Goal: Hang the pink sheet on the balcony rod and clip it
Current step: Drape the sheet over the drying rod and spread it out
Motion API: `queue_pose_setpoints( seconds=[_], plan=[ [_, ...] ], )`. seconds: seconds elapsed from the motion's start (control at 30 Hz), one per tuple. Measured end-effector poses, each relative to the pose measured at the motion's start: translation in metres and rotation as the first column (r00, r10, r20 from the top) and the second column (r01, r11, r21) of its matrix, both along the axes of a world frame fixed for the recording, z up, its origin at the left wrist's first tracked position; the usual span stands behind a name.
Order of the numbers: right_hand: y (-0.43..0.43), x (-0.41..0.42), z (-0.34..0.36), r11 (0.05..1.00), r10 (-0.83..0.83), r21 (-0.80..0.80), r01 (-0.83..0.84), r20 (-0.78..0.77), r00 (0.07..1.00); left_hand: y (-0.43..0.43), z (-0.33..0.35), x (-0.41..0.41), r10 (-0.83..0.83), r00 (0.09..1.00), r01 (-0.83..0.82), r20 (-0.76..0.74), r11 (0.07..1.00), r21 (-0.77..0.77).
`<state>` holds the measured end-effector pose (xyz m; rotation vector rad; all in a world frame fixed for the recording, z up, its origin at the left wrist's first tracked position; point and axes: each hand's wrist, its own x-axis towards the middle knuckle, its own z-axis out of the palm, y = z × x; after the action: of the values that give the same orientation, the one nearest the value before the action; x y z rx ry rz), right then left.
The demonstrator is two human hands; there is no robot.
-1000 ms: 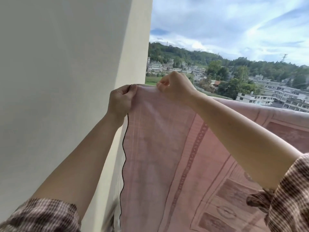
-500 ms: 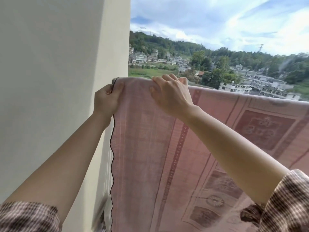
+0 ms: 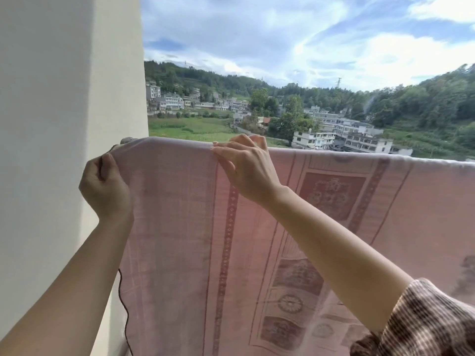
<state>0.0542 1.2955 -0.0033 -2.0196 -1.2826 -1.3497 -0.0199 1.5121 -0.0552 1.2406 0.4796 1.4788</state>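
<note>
The pink sheet [image 3: 180,227] with darker woven patterns hangs draped over the balcony rod, whose grey end [image 3: 126,140] shows just left of the cloth. My left hand [image 3: 104,188] grips the sheet's dark-trimmed left edge a little below the rod. My right hand [image 3: 246,165] lies on the fold at the top, its fingers curled over the covered rod. The rest of the rod is hidden under the cloth. No clip is visible.
A cream wall [image 3: 64,124] stands close on the left, almost touching the sheet's edge. Beyond the rod lie open air, fields, white buildings [image 3: 341,137] and wooded hills. My checked sleeves show at the bottom corners.
The sheet's top fold has settled lower and straighter along the rod. My left hand slid down the left edge. My right hand opened from a pinch to fingers laid over the fold.
</note>
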Motion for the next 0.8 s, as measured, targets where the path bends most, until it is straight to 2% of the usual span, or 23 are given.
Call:
queue_pose_setpoints(
  seconds=[0.1,0.13,0.2,0.27,0.33,0.43,0.5,0.57,0.63,0.73,0.8],
  plan=[
    [-0.024,0.002,-0.016,0.997,-0.075,0.018,0.077,-0.061,0.995,-0.007,-0.003,0.0,0.069,0.99,-0.065,-0.12,0.997,0.042],
    [-0.034,0.004,-0.021,0.993,-0.119,0.019,0.121,-0.078,0.99,-0.01,-0.003,0.001,0.112,0.976,-0.094,-0.189,0.991,0.099],
    [-0.058,0.009,-0.024,0.976,-0.21,0.032,0.215,-0.109,0.972,-0.022,0.002,0.004,0.207,0.951,-0.119,-0.228,0.93,0.347],
    [-0.085,0.015,-0.021,0.951,-0.288,0.068,0.301,-0.151,0.946,-0.049,0.009,0.013,0.214,0.964,-0.068,-0.158,0.773,0.631],
    [-0.115,0.02,-0.016,0.921,-0.361,0.086,0.381,-0.18,0.915,-0.084,0.017,0.022,0.192,0.964,0.028,-0.184,0.616,0.787],
    [-0.163,0.027,-0.006,0.869,-0.453,0.087,0.487,-0.257,0.854,-0.131,0.034,0.038,0.21,0.943,0.155,-0.259,0.411,0.898],
    [-0.187,0.03,0.001,0.837,-0.501,0.056,0.544,-0.322,0.804,-0.147,0.043,0.052,0.239,0.916,0.234,-0.321,0.33,0.914],
    [-0.201,0.031,0.008,0.843,-0.505,-0.005,0.538,-0.352,0.788,-0.159,0.05,0.063,0.229,0.909,0.28,-0.348,0.284,0.917],
    [-0.205,0.03,0.012,0.879,-0.447,0.006,0.476,-0.333,0.83,-0.165,0.05,0.071,0.18,0.924,0.288,-0.337,0.25,0.925],
    [-0.204,0.032,0.013,0.896,-0.415,0.044,0.441,-0.268,0.87,-0.165,0.051,0.075,0.051,0.936,0.318,-0.349,0.307,0.897],
    [-0.2,0.032,0.013,0.889,-0.434,0.049,0.455,-0.226,0.872,-0.165,0.05,0.075,0.053,0.942,0.293,-0.331,0.349,0.89]
  ],
)
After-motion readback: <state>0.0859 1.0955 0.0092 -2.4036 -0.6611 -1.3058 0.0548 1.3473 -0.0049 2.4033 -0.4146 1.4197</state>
